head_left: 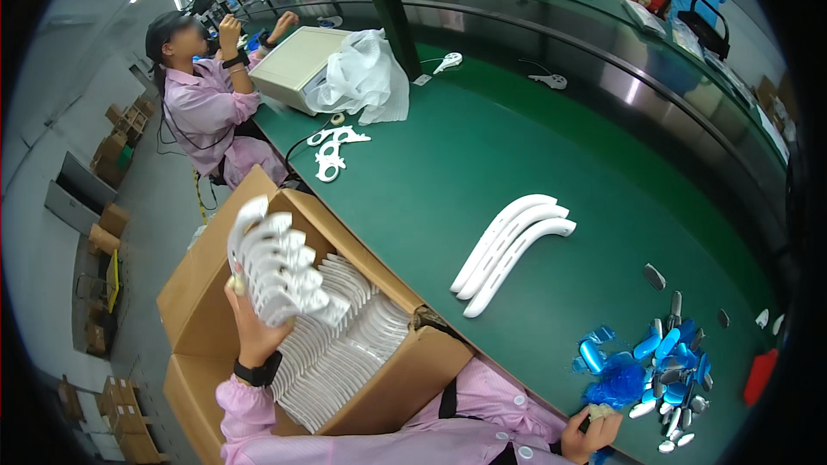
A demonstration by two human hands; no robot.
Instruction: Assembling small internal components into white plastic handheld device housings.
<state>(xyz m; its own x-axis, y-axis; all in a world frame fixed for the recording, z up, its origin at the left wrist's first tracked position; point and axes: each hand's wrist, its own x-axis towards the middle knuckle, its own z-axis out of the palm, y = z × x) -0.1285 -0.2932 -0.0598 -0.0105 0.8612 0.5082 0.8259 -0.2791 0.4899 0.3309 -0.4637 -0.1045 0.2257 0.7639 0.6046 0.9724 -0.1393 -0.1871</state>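
**Left hand (256, 333) loaded; right end of table (413, 198) crowded**

A raised flap (196, 288) of the carton (405, 383) stands beside the left hand, which grips a stack of curved white pieces (277, 267) over it. Farther off sit a beige box (293, 65) and white cutouts (330, 155). Green tabletop surrounds three loose curved pieces (510, 248). At the near edge, the right hand (591, 436) is curled; its grip I cannot tell. Blue strands (617, 381), small oval pieces (670, 360) and a red block (761, 376) follow.

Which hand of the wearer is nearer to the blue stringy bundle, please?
Right. The right hand is beside the blue stringy bundle, on its near side; the left hand is far to its left, over the cardboard box, holding white curved parts.
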